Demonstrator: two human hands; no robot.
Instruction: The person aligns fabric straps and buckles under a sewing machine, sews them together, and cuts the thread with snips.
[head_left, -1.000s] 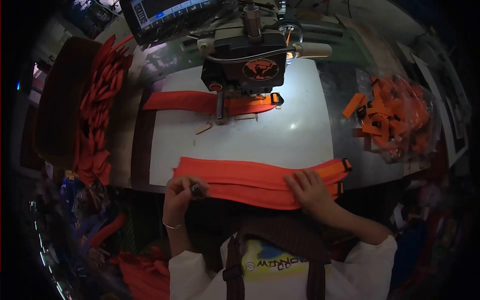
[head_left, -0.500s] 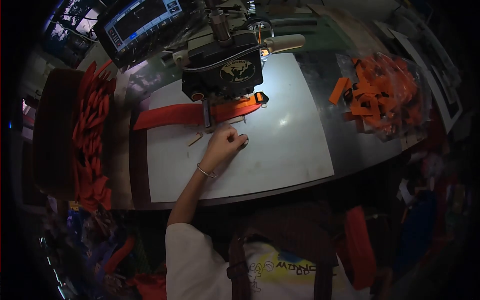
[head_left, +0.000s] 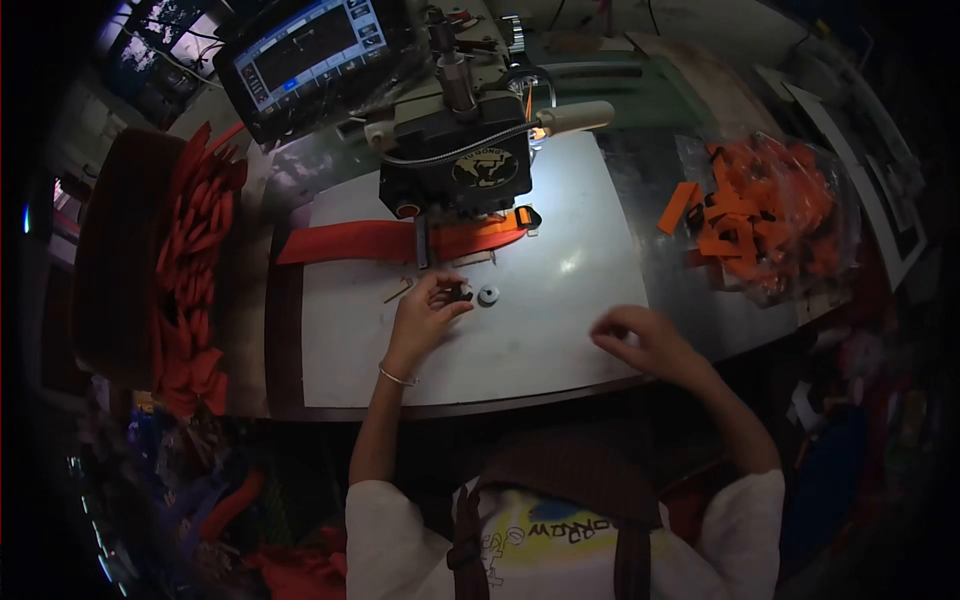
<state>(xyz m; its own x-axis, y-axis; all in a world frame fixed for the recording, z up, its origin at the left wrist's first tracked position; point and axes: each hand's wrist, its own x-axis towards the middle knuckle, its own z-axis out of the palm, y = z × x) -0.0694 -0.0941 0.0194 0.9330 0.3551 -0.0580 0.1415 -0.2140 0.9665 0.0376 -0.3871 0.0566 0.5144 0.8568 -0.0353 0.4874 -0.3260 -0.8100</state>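
My left hand (head_left: 425,315) is closed in a pinch on a small dark metal part that looks like a bobbin case (head_left: 461,293). Just right of its fingertips, a round metal bobbin (head_left: 488,296) lies on the white board (head_left: 540,350). Over the board's right front part is my right hand (head_left: 645,342), its fingers loosely curled and thumb apart, with nothing visible between them. Beyond my left hand, a red strap (head_left: 350,241) with an orange strip and black buckle (head_left: 527,217) lies under the head of the sewing machine (head_left: 455,175).
Red straps (head_left: 195,270) are piled beside a dark box at the left. At the right sits a clear plastic bag of orange webbing pieces (head_left: 770,215). A screen (head_left: 300,60) stands at the back left. A small tan stick (head_left: 398,291) lies left of my hand.
My right hand has come into view over the board. My left hand has shifted slightly left and now shows the dark part in its fingers. The bobbin is now visible on the board.
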